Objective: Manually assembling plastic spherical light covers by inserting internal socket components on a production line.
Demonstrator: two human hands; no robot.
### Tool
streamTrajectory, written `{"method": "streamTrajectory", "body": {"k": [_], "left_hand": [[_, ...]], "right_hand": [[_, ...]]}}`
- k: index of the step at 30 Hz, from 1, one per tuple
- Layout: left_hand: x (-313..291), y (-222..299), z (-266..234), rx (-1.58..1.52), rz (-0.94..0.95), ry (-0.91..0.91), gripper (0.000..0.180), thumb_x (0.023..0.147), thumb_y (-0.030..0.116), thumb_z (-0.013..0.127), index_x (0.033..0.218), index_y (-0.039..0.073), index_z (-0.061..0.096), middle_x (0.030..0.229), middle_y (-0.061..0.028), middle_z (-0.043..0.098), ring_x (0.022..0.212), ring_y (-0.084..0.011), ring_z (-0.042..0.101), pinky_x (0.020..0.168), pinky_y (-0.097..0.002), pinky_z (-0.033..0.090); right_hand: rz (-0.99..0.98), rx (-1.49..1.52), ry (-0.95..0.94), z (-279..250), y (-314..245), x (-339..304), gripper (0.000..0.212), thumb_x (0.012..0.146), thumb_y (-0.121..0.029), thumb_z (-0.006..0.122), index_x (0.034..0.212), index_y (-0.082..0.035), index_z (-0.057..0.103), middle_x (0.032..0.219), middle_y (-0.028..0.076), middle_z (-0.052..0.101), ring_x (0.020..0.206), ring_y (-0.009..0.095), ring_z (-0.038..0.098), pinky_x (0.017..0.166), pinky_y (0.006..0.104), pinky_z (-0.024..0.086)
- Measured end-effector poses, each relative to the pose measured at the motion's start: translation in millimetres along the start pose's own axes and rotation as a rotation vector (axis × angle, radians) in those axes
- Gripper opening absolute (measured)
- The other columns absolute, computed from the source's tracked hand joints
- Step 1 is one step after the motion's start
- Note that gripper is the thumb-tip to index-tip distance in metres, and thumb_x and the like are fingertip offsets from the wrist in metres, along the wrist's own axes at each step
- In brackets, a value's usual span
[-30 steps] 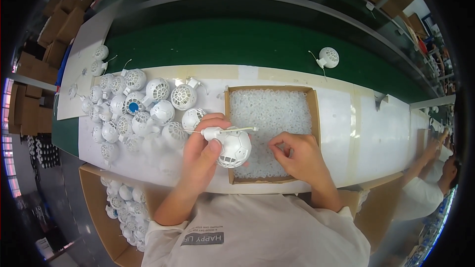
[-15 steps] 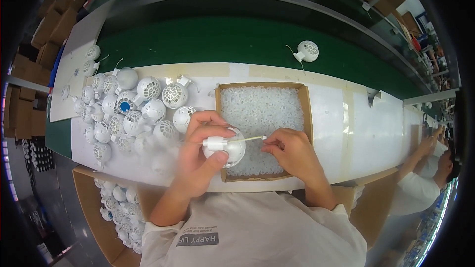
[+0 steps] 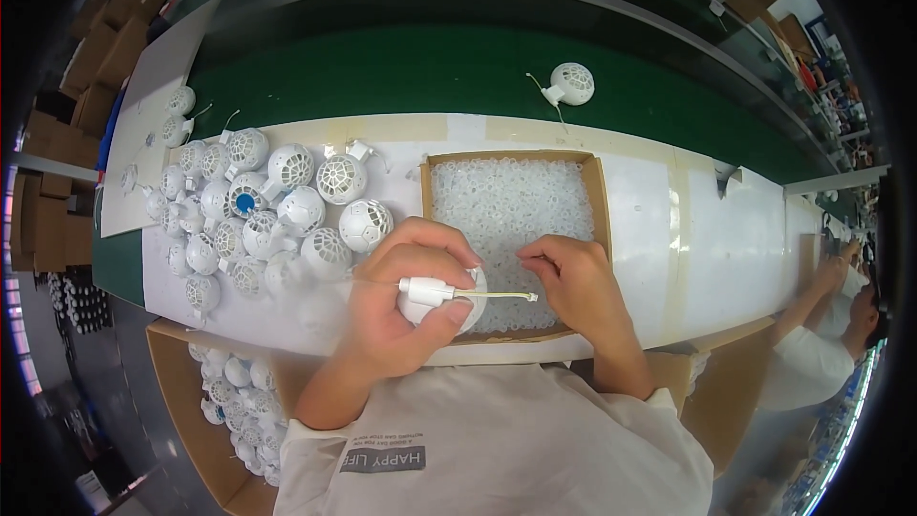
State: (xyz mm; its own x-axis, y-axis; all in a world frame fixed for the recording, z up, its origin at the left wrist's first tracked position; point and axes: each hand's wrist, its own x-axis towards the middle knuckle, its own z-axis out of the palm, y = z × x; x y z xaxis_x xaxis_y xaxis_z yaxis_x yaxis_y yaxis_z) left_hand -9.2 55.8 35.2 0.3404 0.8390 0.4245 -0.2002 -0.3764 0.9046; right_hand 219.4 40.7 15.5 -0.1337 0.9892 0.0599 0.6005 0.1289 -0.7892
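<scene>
Head view — hands (image 3: 497, 291) w/ white ball (image 3: 441, 294) shifted lower, nearer body.

Left hand (image 3: 401, 301) clasps a white ball (image 3: 439, 298); right hand (image 3: 573, 282) rests over the pellet box (image 3: 511, 162).

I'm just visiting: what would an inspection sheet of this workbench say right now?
Surface: white bench top beside a green belt.
Job's things: left hand grips a white ball part with a thin wire; right hand pinches at the wire's end.
Clutter: heap of white lattice balls; cardboard tray of small clear pieces; one ball on the belt.
Fingers: both hands busy.
Cables: nothing seen.
Surroundings: carton of balls below; another person at right.
</scene>
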Motion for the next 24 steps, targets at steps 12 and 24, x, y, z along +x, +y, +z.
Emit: {"method": "streamTrajectory", "body": {"k": [12,24], "left_hand": [[9.2,10.2,19.7,-0.875,-0.292,-0.011,0.024,0.098,0.028,0.059,0.110,0.010,0.048,0.109,-0.0171,0.047,0.101,-0.0423,0.063,0.055,-0.0395,0.065],[6.8,-4.9,27.3,-0.121,-0.079,0.114,0.021,0.098,0.025,0.058,0.105,0.007,0.049,0.108,-0.0167,0.048,0.096,-0.0355,0.064,0.058,-0.0376,0.063]], "right_hand": [[0.033,0.132,0.047,-11.8,-9.8,-2.5,0.014,0.080,0.006,0.070,0.092,0.002,0.074,0.082,0.014,0.073,0.071,0.020,0.070,0.065,0.0292,0.054],[-0.237,0.696,0.082,-18.8,-24.8,-1.9,0.018,0.074,0.012,0.076,0.091,0.007,0.071,0.088,0.018,0.070,0.077,0.021,0.067,0.067,0.0282,0.054]]}}
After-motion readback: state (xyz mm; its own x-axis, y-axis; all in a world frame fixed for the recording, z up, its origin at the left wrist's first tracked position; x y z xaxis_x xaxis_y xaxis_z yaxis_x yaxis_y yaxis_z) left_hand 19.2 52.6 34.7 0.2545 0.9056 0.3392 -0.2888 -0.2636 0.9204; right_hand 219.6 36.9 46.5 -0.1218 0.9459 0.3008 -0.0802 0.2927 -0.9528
